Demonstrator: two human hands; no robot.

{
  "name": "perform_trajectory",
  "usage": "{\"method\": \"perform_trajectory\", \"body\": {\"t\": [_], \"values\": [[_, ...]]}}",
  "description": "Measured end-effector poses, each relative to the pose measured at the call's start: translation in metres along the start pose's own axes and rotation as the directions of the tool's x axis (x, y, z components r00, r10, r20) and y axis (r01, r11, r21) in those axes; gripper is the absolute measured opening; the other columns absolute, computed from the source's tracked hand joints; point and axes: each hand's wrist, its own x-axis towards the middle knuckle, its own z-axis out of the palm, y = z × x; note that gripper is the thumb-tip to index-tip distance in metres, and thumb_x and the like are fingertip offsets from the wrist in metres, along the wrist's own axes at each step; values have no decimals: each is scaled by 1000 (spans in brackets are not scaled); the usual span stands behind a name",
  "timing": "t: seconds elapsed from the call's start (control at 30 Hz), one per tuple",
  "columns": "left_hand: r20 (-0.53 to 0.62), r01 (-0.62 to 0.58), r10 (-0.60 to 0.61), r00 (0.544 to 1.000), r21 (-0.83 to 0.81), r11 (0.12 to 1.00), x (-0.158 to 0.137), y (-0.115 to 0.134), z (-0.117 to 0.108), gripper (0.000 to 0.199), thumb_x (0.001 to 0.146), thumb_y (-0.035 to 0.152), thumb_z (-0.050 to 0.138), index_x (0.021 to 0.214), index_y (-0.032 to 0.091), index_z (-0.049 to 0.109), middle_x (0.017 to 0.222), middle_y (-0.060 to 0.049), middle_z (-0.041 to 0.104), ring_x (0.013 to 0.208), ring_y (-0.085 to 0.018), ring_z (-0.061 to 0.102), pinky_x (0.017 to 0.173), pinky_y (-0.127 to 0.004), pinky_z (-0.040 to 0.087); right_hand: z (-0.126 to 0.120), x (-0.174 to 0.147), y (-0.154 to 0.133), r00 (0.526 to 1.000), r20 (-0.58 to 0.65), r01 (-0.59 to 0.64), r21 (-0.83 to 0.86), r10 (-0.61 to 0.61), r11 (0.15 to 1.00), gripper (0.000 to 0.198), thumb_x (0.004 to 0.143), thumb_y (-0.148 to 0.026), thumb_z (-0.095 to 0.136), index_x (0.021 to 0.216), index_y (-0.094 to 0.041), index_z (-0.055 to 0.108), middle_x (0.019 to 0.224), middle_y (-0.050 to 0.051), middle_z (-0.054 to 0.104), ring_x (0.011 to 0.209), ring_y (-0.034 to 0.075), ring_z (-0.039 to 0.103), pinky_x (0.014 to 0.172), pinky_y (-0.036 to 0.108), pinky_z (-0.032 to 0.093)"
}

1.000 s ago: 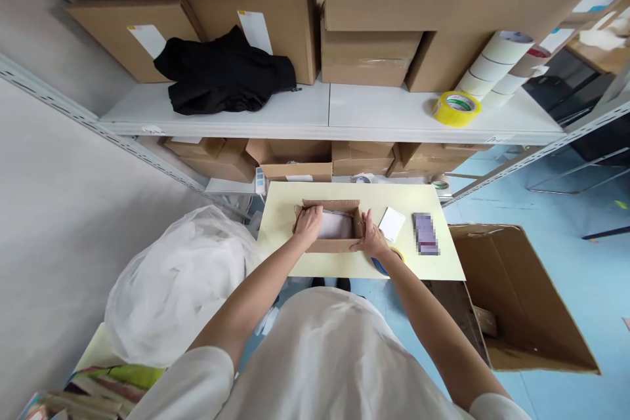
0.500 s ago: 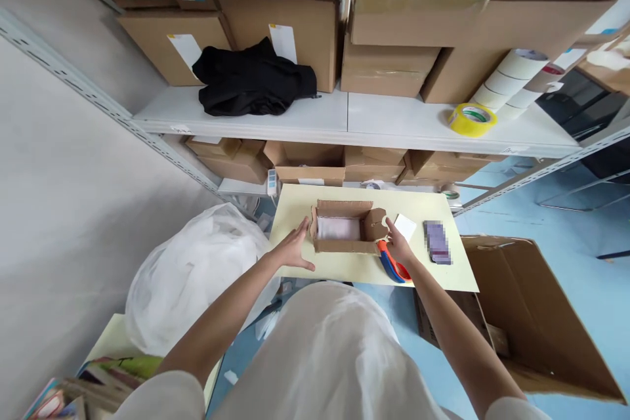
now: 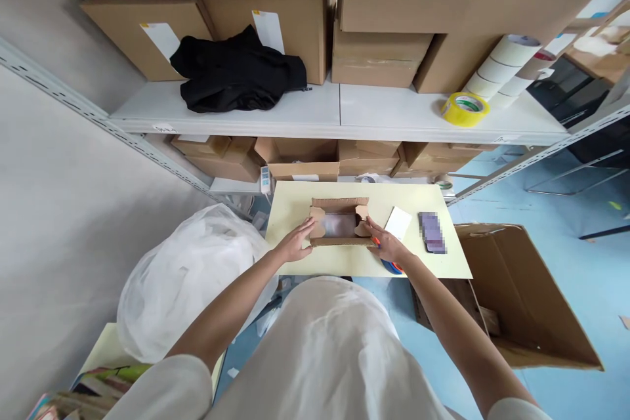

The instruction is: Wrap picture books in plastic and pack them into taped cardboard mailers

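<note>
A small open cardboard box (image 3: pixel 339 242) rests on the pale yellow table, with a pale, plastic-looking item (image 3: pixel 338 225) inside. Its two end flaps fold inward over the ends of the opening. My left hand (image 3: pixel 296 242) is at the left end, fingers stretched out against that flap. At the other end my right hand (image 3: pixel 390 247) touches the right flap with extended fingers. Beneath the right hand lies a curved orange-and-blue object (image 3: pixel 394 268), mostly covered. A white card (image 3: pixel 398 223) and a purple, blurred-out phone-like item (image 3: pixel 432 233) lie to the right.
Behind the table (image 3: pixel 290 193), a shelf (image 3: pixel 384 115) bears large cartons, black cloth (image 3: pixel 236 75), yellow tape (image 3: pixel 465 109) and white rolls (image 3: pixel 506 62). A big white plastic bag (image 3: pixel 182 282) bulges at left. A large open carton (image 3: pixel 531 295) stands on the floor at right.
Both hands have moved inward to the box ends, and the end flaps now fold inward. The right hand covers more of the orange-and-blue object. The camera view has shifted slightly.
</note>
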Motion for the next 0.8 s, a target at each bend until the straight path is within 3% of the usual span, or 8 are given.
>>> {"method": "perform_trajectory", "body": {"t": [0.17,0.33,0.4,0.47,0.57,0.63,0.73,0.8], "values": [[-196,51,-84,977,-170,984,2,-2,13,45,85,34,48,126,18,52,141,-9,46,134,-23,37,112,-43,30,-1,6,3,995,-99,0,52,5,999,43,86,-30,47,128,-22,52,143,7,44,132,23,41,109,44,35],[-410,75,-304,860,-488,870,15,-8,37,48,80,30,56,126,17,49,129,-14,56,120,-25,53,96,-41,49,0,24,6,968,-212,-108,115,130,987,43,81,-23,51,125,-24,50,120,9,61,107,24,60,94,44,47],[-444,46,-364,818,-581,812,19,-11,46,56,78,30,59,131,17,42,138,-17,47,123,-27,50,93,-39,51,0,32,7,950,-249,-158,134,188,978,56,77,-21,55,131,-22,42,124,12,56,99,24,63,88,45,50],[-453,38,-404,795,-628,777,23,-12,53,62,78,30,60,135,18,36,145,-18,37,125,-28,48,93,-39,50,-2,40,9,935,-282,-178,147,214,973,77,72,-21,61,141,-21,27,139,18,41,107,27,60,90,47,49],[-424,78,-437,793,-642,763,25,-13,58,62,80,28,58,137,17,34,142,-18,42,126,-25,48,100,-39,44,-5,48,13,942,-272,-165,137,197,977,103,67,-22,66,148,-21,2,153,18,15,132,32,38,104,49,37],[-406,115,-442,800,-619,777,26,-12,59,58,82,26,55,135,16,37,137,-17,48,126,-24,48,104,-40,40,-2,50,15,972,-185,-128,114,148,985,99,72,-23,62,149,-21,0,155,15,9,140,30,23,110,49,29],[-400,153,-430,809,-564,812,25,-9,60,54,83,25,52,135,17,39,135,-14,52,124,-23,50,105,-41,39,9,46,15,992,-66,-106,79,112,991,71,83,-27,49,147,-21,20,157,12,3,141,30,18,111,50,26],[-397,164,-424,814,-543,823,23,-8,61,53,84,25,51,135,18,39,133,-13,53,124,-23,50,105,-41,39,15,43,14,991,-70,-115,43,118,992,56,86,-31,45,141,-20,35,157,9,-1,142,31,16,111,50,26]]}}
